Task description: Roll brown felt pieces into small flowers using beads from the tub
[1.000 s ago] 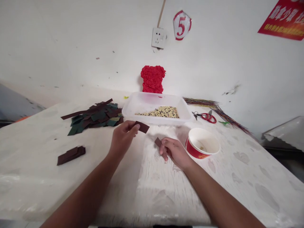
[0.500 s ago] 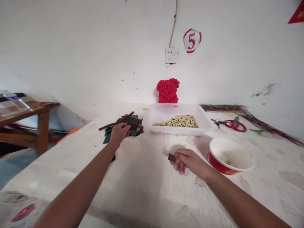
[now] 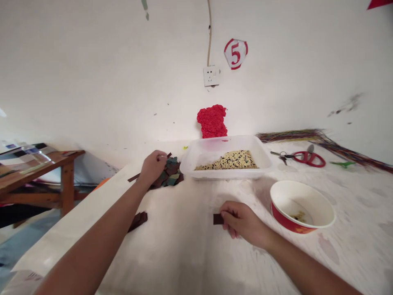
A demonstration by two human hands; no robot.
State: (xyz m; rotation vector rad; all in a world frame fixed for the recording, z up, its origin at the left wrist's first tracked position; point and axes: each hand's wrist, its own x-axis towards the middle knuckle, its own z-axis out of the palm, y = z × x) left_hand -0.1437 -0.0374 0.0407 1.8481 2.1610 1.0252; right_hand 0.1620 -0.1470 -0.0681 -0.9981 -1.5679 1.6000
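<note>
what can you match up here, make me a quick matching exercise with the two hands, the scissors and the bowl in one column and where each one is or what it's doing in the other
Things
1. left hand
2. right hand
3. red-handled scissors
4. red and white bowl

Places and states
A. lying on the table to the right of the clear plastic tray
B. over the pile of dark green and brown pieces
C. pinching a small dark brown strip
D. standing on the table with brown residue inside

Pairs: 1-B, 2-C, 3-A, 4-D
</note>
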